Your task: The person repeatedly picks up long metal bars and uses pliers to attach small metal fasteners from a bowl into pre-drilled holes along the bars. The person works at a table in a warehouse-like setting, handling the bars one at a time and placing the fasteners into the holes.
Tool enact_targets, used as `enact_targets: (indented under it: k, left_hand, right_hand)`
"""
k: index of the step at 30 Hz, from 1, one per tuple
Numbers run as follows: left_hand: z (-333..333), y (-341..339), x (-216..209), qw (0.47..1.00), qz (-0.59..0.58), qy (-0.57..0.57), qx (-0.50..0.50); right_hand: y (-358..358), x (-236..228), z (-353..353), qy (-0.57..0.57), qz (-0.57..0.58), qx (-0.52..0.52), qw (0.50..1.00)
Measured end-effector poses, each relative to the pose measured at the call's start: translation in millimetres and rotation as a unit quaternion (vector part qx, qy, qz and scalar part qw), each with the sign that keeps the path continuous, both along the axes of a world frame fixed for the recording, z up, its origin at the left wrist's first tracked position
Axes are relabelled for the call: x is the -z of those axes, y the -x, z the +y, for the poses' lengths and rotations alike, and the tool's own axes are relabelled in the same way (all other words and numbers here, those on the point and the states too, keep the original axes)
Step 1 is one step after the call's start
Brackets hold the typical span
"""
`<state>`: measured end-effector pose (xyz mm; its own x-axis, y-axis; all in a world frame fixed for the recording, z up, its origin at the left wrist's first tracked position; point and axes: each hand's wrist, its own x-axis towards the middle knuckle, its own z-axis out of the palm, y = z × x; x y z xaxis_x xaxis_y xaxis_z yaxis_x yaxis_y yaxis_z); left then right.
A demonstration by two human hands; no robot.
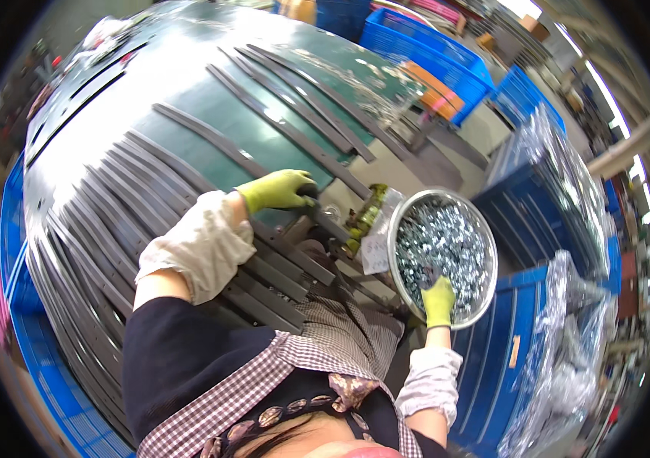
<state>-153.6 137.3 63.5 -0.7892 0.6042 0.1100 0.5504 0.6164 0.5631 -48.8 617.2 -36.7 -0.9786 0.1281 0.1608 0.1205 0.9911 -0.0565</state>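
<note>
My left hand (275, 189), in a yellow-green glove with dark fingertips, is closed around a long dark metal strip (330, 227) near its end. My right hand (438, 302), gloved the same way, reaches into a round metal bowl (491, 286). Its dark fingertips are down among small shiny metal pieces (447, 240), and they blend with them, so I cannot see whether they grip any. Beside the bowl's left rim are a white tag (375, 254) with handwriting and a yellow-green object (371, 210) whose kind is unclear.
Many more dark strips (103, 206) lie side by side on the green table (187, 160), with several others (287, 107) farther back. Blue crates (424, 49) stand beyond the table. Blue bins (512, 336) and clear plastic wrap (569, 382) are at the right.
</note>
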Motion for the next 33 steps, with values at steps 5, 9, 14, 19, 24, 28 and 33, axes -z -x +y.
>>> enact_targets:
  k: [5,9,14,19,24,28,33]
  left_hand:
    - [-14,-28,-20,0.988,-0.082,0.104,-0.083]
    - [-11,-24,-25,0.985,-0.094,0.110,-0.097]
    - [22,14,-18,0.983,0.116,0.105,-0.102]
    - [29,64,45,0.938,0.241,0.232,-0.086]
    - [35,53,21,0.950,0.250,0.181,-0.038]
    - [56,25,6,0.948,0.262,0.178,-0.021]
    - [75,-6,6,0.955,0.187,0.232,-0.006]
  right_hand:
    - [5,-21,-12,0.068,-0.014,0.016,0.997]
    - [3,-31,-9,0.100,0.007,0.045,0.994]
    - [9,-32,10,0.221,0.054,0.015,0.974]
    - [4,-44,15,0.538,0.003,0.004,0.843]
    - [-2,-65,29,0.866,-0.004,0.053,0.497]
    - [3,-59,25,0.912,-0.026,0.084,0.401]
    - [-10,-71,-28,0.912,-0.047,-0.026,0.406]
